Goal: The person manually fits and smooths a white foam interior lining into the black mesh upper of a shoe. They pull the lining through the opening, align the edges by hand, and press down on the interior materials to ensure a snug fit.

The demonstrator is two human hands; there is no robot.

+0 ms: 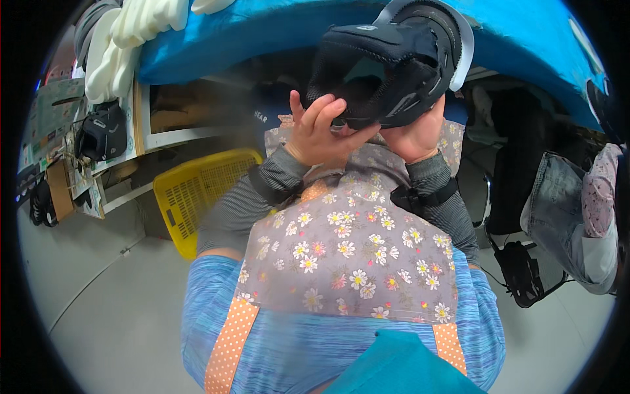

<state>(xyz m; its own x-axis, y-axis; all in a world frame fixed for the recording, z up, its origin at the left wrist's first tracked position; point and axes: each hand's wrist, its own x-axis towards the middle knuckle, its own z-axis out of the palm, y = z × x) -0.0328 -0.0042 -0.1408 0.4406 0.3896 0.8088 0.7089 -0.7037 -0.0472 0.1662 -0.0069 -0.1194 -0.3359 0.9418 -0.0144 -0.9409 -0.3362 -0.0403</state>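
Observation:
I hold up a black shoe upper (387, 72) close to the front edge of the blue-covered table, with stitching along its edge and its dark opening toward me. My left hand (321, 130) has its fingers and thumb on the lower left edge of the upper. My right hand (419, 134) grips it from below on the right, its fingers partly hidden behind the black material. A curved white strip (464, 49) runs round the upper's far right side; whether it is fixed there I cannot tell.
White sole-shaped pieces (146, 23) lie piled at the table's far left. Another black upper (103, 131) rests on the left shelf. A yellow plastic basket (203, 190) stands on the floor to my left. At the right sits another person in jeans (558, 203), near a black chair.

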